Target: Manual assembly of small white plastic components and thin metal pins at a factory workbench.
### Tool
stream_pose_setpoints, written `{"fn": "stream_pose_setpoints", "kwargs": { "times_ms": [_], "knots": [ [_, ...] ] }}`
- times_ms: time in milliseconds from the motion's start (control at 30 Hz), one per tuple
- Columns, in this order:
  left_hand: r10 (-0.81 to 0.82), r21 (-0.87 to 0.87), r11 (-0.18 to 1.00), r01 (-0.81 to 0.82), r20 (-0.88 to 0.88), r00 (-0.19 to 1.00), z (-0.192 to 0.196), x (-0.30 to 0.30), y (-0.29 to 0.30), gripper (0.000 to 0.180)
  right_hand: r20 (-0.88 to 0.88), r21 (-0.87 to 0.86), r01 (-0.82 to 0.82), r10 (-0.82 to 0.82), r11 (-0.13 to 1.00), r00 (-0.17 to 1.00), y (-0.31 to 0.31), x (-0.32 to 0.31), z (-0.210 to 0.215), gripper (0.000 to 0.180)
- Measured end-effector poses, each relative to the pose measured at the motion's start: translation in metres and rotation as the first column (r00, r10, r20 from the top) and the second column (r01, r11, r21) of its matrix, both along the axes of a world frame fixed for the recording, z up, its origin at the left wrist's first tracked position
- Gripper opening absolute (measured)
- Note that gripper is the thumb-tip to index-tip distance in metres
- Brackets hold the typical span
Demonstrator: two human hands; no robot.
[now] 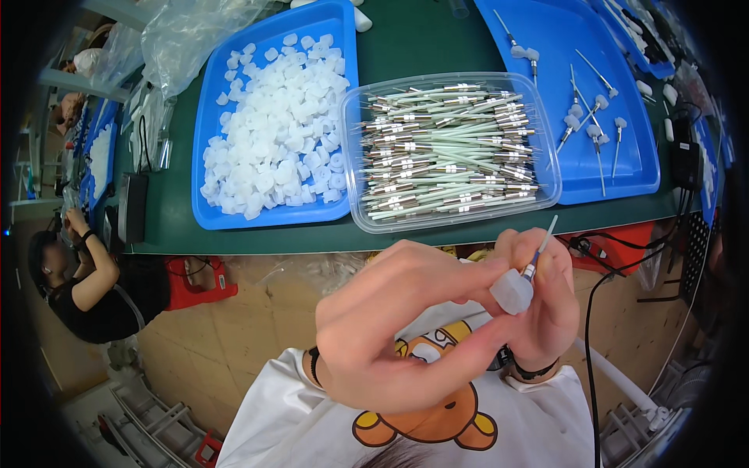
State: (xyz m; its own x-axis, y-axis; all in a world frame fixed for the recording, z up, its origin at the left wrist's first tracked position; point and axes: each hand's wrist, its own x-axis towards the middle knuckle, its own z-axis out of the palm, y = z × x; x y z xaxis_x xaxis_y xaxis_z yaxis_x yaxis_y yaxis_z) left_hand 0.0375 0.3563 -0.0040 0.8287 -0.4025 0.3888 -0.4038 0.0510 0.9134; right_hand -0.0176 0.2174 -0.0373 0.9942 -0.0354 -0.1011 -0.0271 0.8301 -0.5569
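Just beyond the table's near edge, both of my hands meet in front of my chest. My left hand (390,316) pinches a translucent white plastic cap (512,293) with thumb and index fingertip. My right hand (560,300) has its fingers closed round a thin pale rod (544,243) with a dark sleeve, which points up and away. The rod's lower end meets the cap; how deep it sits inside is hidden. Closest to the hands on the table is a clear plastic box (552,183), full of pale green rods (452,156) with metal ends.
Left of the box, a blue tray (200,156) holds a heap of white caps (273,148). A second blue tray (632,171) at right holds several rods fitted with caps (599,132). Black cables (593,335) hang at right. Another person (94,273) sits far left.
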Motion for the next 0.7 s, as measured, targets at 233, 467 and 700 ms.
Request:
{"fn": "stream_pose_setpoints", "kwargs": {
  "times_ms": [233,467,700],
  "knots": [
    [-0.016,-0.053,0.998,0.014,-0.039,0.999,-0.002,0.002,0.0,0.024,-0.024,0.028,-0.022,0.023,0.999,0.999,-0.001,0.0,0.001,0.023],
    [-0.019,-0.047,0.999,0.015,-0.075,0.997,-0.002,0.001,0.0,0.019,-0.024,0.009,-0.021,0.021,1.0,0.999,0.001,-0.001,0.001,0.023],
    [-0.005,-0.125,0.992,0.002,-0.018,1.0,-0.009,0.005,0.0,0.014,-0.01,0.075,-0.069,0.07,0.995,0.998,0.003,0.0,0.003,0.024]
  ]
}}
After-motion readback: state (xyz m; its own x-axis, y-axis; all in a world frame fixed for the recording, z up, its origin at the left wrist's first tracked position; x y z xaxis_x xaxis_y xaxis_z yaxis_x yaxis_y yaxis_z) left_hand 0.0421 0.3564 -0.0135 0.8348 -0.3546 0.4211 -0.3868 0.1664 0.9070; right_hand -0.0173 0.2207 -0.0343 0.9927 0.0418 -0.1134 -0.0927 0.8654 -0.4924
